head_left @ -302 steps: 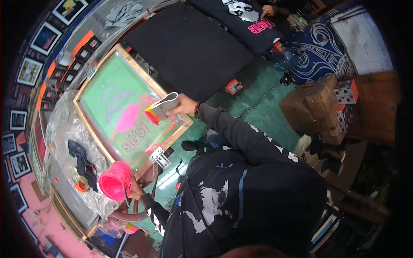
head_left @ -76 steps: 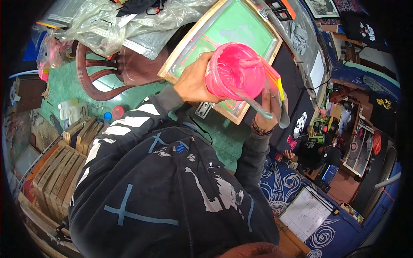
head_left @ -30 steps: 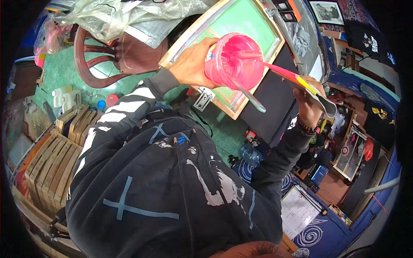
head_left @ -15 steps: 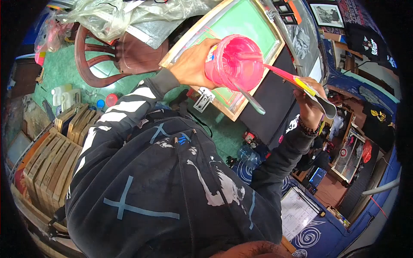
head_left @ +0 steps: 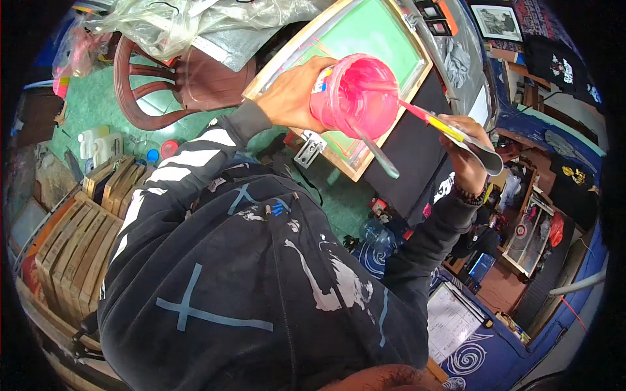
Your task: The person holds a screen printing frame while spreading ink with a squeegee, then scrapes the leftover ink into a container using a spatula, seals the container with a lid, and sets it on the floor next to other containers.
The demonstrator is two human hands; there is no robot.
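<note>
Green floor (head_left: 336,215) gleams across this packed workroom, and at far left wooden frames (head_left: 75,260) stand side by side in a tight row. Next along, two pale jugs (head_left: 104,148) sit on the floor, then a round red object (head_left: 169,148), then a brown chair (head_left: 212,85) near crumpled clear plastic sheeting (head_left: 156,26). And look at the left grip (head_left: 291,98), clamped firmly round the side of a pink bucket (head_left: 328,107), its mouth tipped toward us, the inside coated in pink! Just below that grip, a metal hinge (head_left: 310,148) sits at the near edge of a wood-framed green screen (head_left: 381,29), which lies behind the bucket. Over the bucket's lower rim pokes a greyish stick (head_left: 381,158), with a blue-tinted bottle (head_left: 377,236) well below and a black board (head_left: 407,156) beside the screen. Down lower, a clipboard (head_left: 452,320) carries a written sheet. Across to the right grip (head_left: 468,173), beads at the wrist, closed on a squeegee (head_left: 488,158): bent grey sheet, yellow strip, pink end right at the bucket's rim, though whether they touch I can't tell. Far right, a red bag (head_left: 556,228) glows.
</note>
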